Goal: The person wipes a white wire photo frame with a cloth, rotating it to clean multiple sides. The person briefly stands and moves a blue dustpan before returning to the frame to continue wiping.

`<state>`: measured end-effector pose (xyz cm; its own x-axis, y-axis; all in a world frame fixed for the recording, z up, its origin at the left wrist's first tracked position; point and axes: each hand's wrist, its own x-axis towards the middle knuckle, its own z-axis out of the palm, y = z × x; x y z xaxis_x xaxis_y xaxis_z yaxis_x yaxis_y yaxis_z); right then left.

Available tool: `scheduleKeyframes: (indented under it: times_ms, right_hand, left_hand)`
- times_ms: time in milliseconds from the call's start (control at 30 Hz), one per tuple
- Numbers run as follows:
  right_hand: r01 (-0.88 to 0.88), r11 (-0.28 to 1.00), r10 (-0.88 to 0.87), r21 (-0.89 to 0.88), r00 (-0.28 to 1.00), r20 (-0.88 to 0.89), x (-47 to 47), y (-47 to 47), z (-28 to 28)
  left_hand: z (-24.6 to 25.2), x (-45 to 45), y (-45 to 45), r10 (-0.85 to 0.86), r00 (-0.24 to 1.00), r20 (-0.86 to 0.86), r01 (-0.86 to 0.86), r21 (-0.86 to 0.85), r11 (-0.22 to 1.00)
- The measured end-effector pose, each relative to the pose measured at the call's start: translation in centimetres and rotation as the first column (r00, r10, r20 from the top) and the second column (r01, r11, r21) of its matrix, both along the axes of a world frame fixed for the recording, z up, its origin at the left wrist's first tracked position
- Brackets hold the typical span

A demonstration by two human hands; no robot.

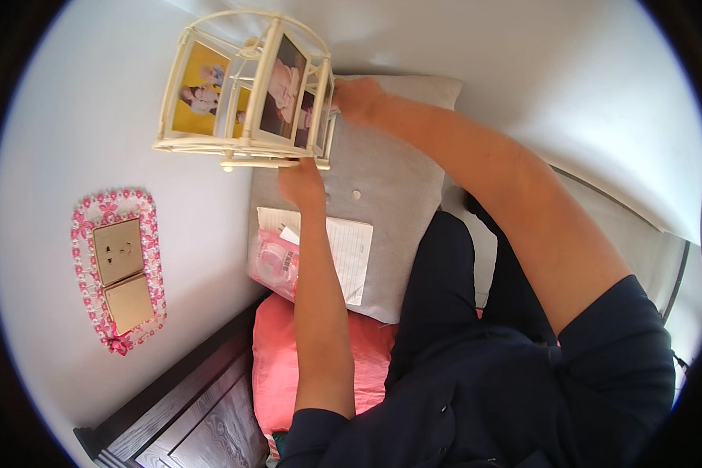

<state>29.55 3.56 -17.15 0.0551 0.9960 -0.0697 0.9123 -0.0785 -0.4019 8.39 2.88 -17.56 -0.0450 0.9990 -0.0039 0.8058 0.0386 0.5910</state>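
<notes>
A cream-coloured rotating photo frame stand (pixel 251 137) with several framed photos is held up near the white wall at the upper left. My left hand (pixel 302 182) grips it from below at its base, with the fingers partly hidden behind the lower bar. At its right side is my right hand (pixel 354 100), the fingers against the frame's edge and partly hidden by it. Beneath my left forearm, a lined notebook (pixel 351 251) lies open on a grey cushioned surface (pixel 398 158). A pink clear plastic pouch (pixel 272 263) lies partly on the notebook.
A wall socket and switch panel (pixel 118 248) with a pink floral border is on the wall at left. A dark wooden headboard (pixel 193 409) stands at the lower left, beside a coral-pink cushion or bedding (pixel 275 362). My legs in dark trousers are right of the grey surface.
</notes>
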Motion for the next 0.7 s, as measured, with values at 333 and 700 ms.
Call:
scheduleKeyframes:
  times_ms: [333,700]
  right_hand:
    - [-0.131,0.989,0.121,-0.069,0.985,-0.124,-8.3,-4.7,-0.8]
    - [-0.004,0.998,0.005,-0.07,1.0,0.009,1.1,0.4,-0.1]
  left_hand:
    - [-0.1,0.2,-0.2,0.052,0.972,0.229,-0.034,-0.084,0.996]
    - [1.6,1.7,-0.9,0.094,0.949,0.302,-0.054,-0.139,0.989]
